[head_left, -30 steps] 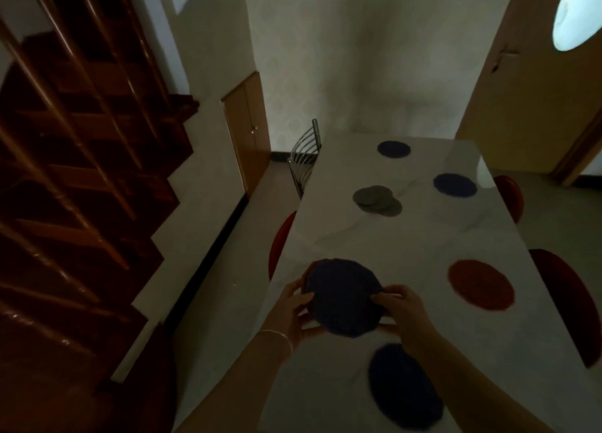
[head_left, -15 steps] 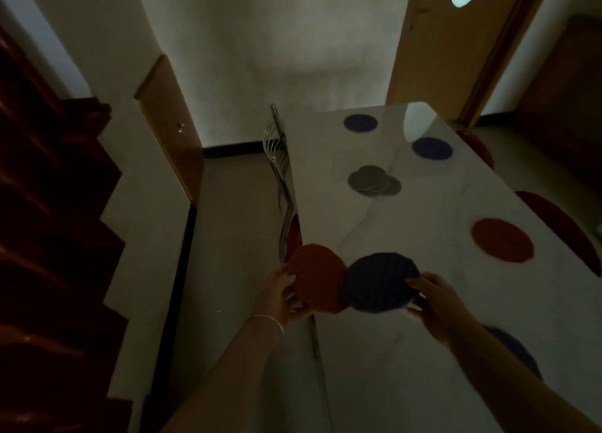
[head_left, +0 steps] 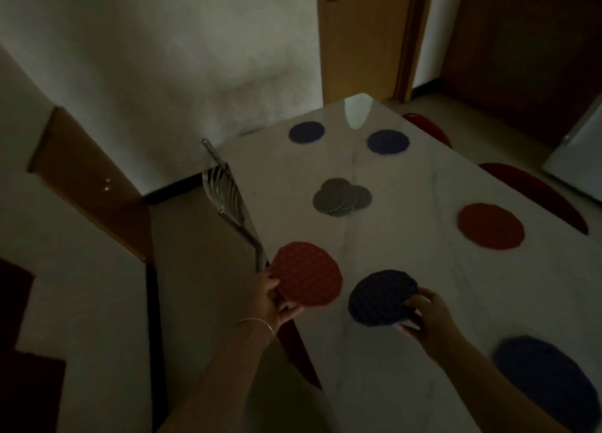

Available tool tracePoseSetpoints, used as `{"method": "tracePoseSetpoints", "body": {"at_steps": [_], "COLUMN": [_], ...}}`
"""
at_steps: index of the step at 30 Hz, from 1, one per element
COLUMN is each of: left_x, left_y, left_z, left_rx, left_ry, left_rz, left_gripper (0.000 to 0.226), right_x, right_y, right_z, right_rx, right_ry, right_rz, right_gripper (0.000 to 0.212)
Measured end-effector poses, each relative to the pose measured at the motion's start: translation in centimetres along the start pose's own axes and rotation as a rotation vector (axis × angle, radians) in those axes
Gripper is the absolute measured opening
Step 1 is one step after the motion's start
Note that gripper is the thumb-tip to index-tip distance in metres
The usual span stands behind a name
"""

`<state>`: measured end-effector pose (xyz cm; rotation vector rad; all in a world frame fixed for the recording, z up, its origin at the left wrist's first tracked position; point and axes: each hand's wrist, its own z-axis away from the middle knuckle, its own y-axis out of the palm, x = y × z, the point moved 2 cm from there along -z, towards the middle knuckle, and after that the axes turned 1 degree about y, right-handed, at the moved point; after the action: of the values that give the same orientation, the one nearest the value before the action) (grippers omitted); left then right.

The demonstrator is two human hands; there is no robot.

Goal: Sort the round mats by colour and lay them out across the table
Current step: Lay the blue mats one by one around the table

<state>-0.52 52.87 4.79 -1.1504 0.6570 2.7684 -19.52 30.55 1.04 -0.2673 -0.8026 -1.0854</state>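
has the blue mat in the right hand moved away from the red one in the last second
Yes. The blue mat overlapped the red mat half a second ago; now there is a gap, with blue farther from the table's left edge.

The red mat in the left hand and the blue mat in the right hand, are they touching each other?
Apart. The head view shows bare table between the red mat held by the left hand and the blue mat held by the right hand.
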Motion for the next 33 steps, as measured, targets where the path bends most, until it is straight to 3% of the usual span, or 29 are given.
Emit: {"method": "tracePoseSetpoints", "body": {"at_steps": [11,15,20,27,33], "left_x": [-4.9,-6.7,-8.3,-6.5,-4.3], "left_y": [6.6,8.1,9.9,11.8,11.9], "left_z": [-11.0,-15.0,-17.4,-16.7,-15.0], "left_rx": [0.218,0.359,0.503,0.616,0.659], "left_ry": [-0.114,-0.201,-0.268,-0.381,-0.424], "left_rz": [-0.224,-0.324,-0.447,-0.537,-0.597], "left_gripper": [0.025,0.039,0.028,0.033,0.031], "right_x": [-2.2,-3.6,-5.6,-5.7,-5.9], "right_y": [4.3,5.9,8.3,9.5,8.6], "right_z": [-0.6,0.3,2.4,3.8,4.3], "right_rx": [-0.316,-0.486,-0.629,-0.696,-0.683], "right_ry": [0.101,0.118,0.098,-0.048,-0.043], "right_rz": [-0.122,-0.157,-0.277,-0.255,-0.357], "right_gripper": [0.026,0.031,0.030,0.030,0.028]}}
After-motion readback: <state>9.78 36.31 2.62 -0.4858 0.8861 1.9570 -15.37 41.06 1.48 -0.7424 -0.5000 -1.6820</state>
